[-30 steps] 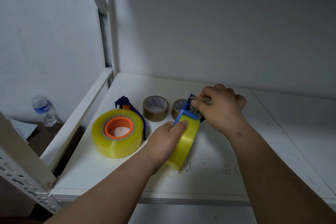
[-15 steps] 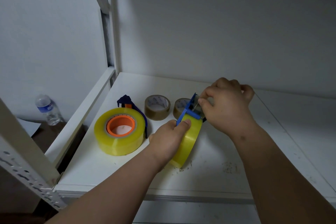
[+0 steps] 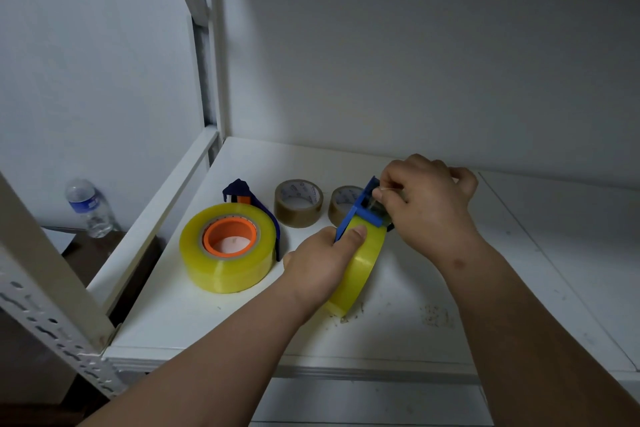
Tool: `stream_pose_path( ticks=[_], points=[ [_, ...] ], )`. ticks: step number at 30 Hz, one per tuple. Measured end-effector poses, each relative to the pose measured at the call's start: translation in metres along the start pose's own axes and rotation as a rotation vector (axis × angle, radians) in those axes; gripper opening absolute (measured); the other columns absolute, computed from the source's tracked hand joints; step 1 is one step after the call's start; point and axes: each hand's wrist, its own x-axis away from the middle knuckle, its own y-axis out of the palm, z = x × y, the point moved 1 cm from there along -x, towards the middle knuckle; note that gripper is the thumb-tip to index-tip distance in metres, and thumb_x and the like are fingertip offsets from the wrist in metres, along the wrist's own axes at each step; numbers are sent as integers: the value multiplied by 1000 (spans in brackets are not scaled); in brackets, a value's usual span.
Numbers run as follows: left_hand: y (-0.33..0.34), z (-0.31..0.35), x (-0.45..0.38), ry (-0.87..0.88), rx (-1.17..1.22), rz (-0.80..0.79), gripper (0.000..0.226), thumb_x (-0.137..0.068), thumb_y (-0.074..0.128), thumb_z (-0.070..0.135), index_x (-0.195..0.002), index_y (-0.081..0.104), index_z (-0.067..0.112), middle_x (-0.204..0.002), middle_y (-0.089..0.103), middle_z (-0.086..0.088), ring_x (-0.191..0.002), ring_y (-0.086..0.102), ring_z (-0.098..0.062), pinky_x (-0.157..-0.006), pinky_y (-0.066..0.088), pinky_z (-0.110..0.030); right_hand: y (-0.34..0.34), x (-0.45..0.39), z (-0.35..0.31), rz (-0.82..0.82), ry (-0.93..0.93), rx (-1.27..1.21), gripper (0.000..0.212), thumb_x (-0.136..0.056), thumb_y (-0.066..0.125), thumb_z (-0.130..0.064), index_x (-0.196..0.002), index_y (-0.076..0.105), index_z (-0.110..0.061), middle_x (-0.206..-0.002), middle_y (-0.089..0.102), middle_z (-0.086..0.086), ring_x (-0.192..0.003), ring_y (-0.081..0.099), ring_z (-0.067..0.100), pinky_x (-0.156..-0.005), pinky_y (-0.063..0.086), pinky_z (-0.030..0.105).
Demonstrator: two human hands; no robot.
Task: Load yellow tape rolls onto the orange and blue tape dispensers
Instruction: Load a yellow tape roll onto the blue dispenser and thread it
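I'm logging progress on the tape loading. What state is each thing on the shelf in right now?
Lying yellow roll: flat, orange dispenser core seated in it.
Standing yellow roll: on edge, blue dispenser on it.
Left hand: gripping the standing roll.
Right hand: pinching at the dispenser's top.
Two brown rolls: lying flat, untouched.
Water bottle: upright, off the shelf.

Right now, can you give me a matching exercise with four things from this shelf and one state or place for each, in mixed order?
Things:
1. big yellow roll
2. thin yellow roll
3. brown rolls
4. water bottle

States:
A. behind the yellow rolls
B. held on edge by left hand
C. off the shelf, at the left
D. lying flat, orange core inside

Pairs: 1-D, 2-B, 3-A, 4-C
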Motion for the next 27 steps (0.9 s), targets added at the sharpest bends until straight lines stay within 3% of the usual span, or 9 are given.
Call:
stream_pose_path(
  ticks=[5,8,13,15,18,20,22,24,27],
  points=[
    [1,-5,-4,27,-23,5,63,-76,37,71,-89,57,13,-87,58,-4,-101,59,-32,-108,36,-55,2,3,7,58,16,-28,18,-85,60,-29,-69,51,-27,-78,52,-8,-85,50,17,-94,19,40],
    [2,-3,-5,32,-20,10,58,-75,36,72,-84,53,17,-82,53,-1,-91,55,-29,-108,36,-56,5,6,7,102,16,-37,17,-84,60,-26,-69,52,-26,-76,53,-7,-83,52,17,-92,21,40],
    [1,-4,-10,10,-26,22,69,-80,39,70,-96,59,6,-87,57,-4,-93,57,-27,-107,37,-52,6,1,-1,148,-43,-31,17,-83,60,-22,-69,53,-23,-75,55,-6,-81,51,18,-91,22,41],
    [0,-5,-10,-8,-22,27,74,-77,37,72,-102,62,7,-96,64,-7,-102,59,-29,-107,37,-52,6,-1,0,142,-31,-60,17,-83,61,-23,-69,53,-24,-74,54,-7,-81,51,17,-91,22,41],
    [0,-4,-12,-27,-26,18,60,-80,39,72,-95,61,18,-111,66,-7,-108,57,-25,-110,34,-50,7,-3,4,113,49,-173,16,-84,61,-24,-70,53,-25,-76,58,-7,-81,53,14,-92,23,41],
    [0,-2,-10,-30,-15,8,70,-76,38,72,-103,63,12,-114,67,-10,-109,58,-26,-110,35,-50,7,-4,5,102,127,-247,17,-84,62,-24,-70,53,-25,-77,60,-6,-82,52,13,-93,24,42],
    [0,-1,-11,-37,-9,6,76,-73,37,73,-105,63,9,-101,67,-10,-106,59,-29,-108,36,-52,8,-5,6,86,228,-301,17,-86,62,-26,-71,53,-25,-78,61,-8,-83,49,12,-92,24,40],
    [1,-1,-12,-28,-6,-3,68,-73,38,72,-92,60,11,-83,58,-3,-95,58,-29,-107,37,-55,10,-5,8,82,318,-317,17,-87,61,-28,-72,54,-24,-76,61,-9,-84,49,12,-90,24,37],
    [3,0,-14,-19,-14,-3,56,-76,40,70,-82,53,16,-76,51,0,-81,51,-23,-105,36,-55,7,-6,9,42,328,-275,16,-90,57,-29,-75,55,-23,-77,60,-9,-77,45,6,-88,24,36]
  ],
)
